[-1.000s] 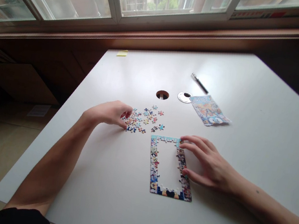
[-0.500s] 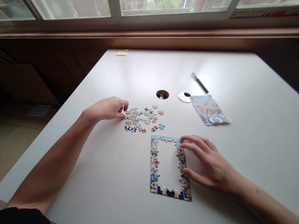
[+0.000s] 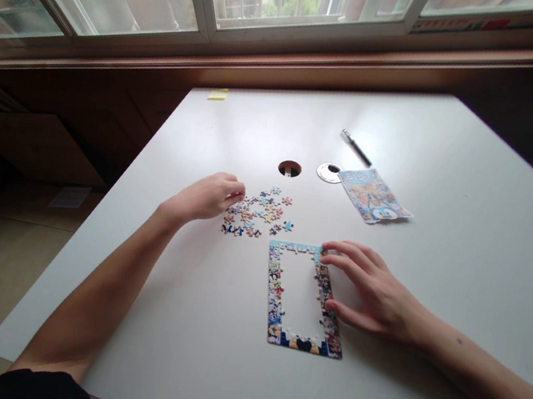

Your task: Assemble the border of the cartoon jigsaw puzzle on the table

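Observation:
My left hand [image 3: 211, 196] is over the upper left of a pile of loose jigsaw pieces [image 3: 256, 215], its thumb and fingertips pinched together. Whatever may be between those fingertips is too small to make out. A joined jigsaw border [image 3: 275, 302], light blue along the top and dark along the bottom, lies flat on the table around a bare white middle. Spread fingers of my right hand [image 3: 368, 290] rest on the border's right side, two near its top right corner and the thumb lower down.
Beyond the border, a creased picture sheet [image 3: 373, 196] partly covers a round metal cover [image 3: 327, 172]. A black pen [image 3: 356, 148] lies behind it. The white table [image 3: 186, 322] has a round hole [image 3: 289, 168] and yellow tape [image 3: 218, 94] at its far edge.
My left hand has moved right and slightly away from me over the loose pieces, and its parted thumb and finger have closed together. My right hand and the border have stayed put.

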Demonstrator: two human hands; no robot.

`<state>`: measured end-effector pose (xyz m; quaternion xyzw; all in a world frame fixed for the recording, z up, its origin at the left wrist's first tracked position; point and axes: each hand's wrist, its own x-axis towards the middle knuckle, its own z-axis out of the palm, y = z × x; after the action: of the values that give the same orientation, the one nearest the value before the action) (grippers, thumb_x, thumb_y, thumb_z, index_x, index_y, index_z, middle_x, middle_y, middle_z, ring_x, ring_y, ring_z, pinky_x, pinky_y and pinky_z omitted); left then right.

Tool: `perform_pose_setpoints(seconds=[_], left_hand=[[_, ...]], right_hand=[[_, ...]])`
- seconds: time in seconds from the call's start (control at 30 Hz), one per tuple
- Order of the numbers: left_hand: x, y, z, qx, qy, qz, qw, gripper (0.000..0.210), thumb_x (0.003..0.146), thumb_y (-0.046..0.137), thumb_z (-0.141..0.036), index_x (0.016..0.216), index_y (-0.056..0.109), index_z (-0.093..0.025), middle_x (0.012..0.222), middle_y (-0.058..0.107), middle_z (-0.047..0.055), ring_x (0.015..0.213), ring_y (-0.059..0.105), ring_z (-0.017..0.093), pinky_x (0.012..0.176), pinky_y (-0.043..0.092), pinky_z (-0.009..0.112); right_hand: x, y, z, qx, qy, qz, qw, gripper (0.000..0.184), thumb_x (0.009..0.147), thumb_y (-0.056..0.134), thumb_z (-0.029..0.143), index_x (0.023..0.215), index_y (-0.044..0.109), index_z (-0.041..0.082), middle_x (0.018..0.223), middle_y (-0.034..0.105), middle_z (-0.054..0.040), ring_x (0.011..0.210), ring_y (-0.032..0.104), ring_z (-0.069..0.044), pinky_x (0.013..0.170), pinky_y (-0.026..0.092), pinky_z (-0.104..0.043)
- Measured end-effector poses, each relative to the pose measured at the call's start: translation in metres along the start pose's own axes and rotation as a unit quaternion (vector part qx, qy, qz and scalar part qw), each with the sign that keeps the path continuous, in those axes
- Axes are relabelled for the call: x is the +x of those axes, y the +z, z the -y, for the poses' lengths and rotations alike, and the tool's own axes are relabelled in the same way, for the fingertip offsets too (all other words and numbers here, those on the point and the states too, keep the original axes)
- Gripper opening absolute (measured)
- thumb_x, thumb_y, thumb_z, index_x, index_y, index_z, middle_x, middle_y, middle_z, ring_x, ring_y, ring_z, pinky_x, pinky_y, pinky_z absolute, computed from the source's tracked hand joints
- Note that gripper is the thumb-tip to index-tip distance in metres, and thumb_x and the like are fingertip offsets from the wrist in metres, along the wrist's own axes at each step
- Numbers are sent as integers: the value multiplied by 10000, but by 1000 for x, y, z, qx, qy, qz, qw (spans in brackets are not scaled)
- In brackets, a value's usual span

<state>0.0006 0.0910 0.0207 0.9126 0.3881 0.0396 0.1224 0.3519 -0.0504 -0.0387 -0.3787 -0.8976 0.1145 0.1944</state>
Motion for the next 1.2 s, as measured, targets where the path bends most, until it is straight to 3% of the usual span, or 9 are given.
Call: perform_pose_setpoints(seconds=[0.07,0.13,0.23,0.33,0.67,0.9,1.07,1.2], left_hand=[[6,15,-12,25,30,-38,998,379,1024,394,-435,1282,610,-260,1344,597,78,1256,508,256,1091,364,407],[10,31,-22,33,54,-34,997,468,1036,351,-480,1480,419,-348,1593,367,12,1474,285,274,1207,217,465],[13,48,-31,33,53,6,998,566,1030,299,-554,1567,220,-391,1673,155,-36,1548,106,281,1244,91,520],[11,52,-29,34,38,34,998,648,1010,280,-619,1588,161,-352,1680,92,-21,1555,78,286,1251,52,523],[9,45,-24,31,29,36,998,694,997,315,-637,1587,189,-294,1679,107,27,1553,103,269,1253,27,502],[12,47,-32,24,56,-5,998,688,1007,325,-601,1582,208,-242,1657,221,67,1533,183,268,1258,55,482],[12,47,-37,28,95,-1,995,540,1027,313,-551,1500,393,-305,1611,345,15,1503,257,267,1252,63,506],[14,49,-44,29,94,-9,995,564,1027,330,-537,1535,330,-293,1635,292,14,1516,222,268,1248,56,512]], right_hand=[[0,0,0,4,1,-4,1000,560,819,692,363,1324,478,246,1392,532,-152,1283,492,-342,1029,452,-530],[1,-1,0,5,4,-7,1000,553,819,693,362,1319,487,247,1394,534,-149,1282,496,-343,1029,453,-526],[1,0,0,1,6,-2,1000,551,823,691,368,1321,486,250,1398,532,-147,1286,490,-342,1028,454,-526],[1,0,-1,-1,5,3,1000,568,822,694,377,1329,475,249,1402,527,-149,1296,479,-344,1033,451,-530],[0,-1,0,4,12,3,1000,565,827,686,375,1338,470,266,1403,529,-142,1299,481,-348,1031,453,-554],[1,-2,1,15,14,-7,1000,555,816,691,382,1325,502,270,1397,542,-131,1297,488,-346,1032,459,-546],[1,-1,1,10,13,-6,1000,564,818,689,384,1333,494,265,1405,537,-135,1296,489,-344,1033,459,-544],[1,-1,1,7,11,-7,1000,555,820,689,380,1326,496,262,1403,539,-139,1294,491,-345,1026,463,-546]])
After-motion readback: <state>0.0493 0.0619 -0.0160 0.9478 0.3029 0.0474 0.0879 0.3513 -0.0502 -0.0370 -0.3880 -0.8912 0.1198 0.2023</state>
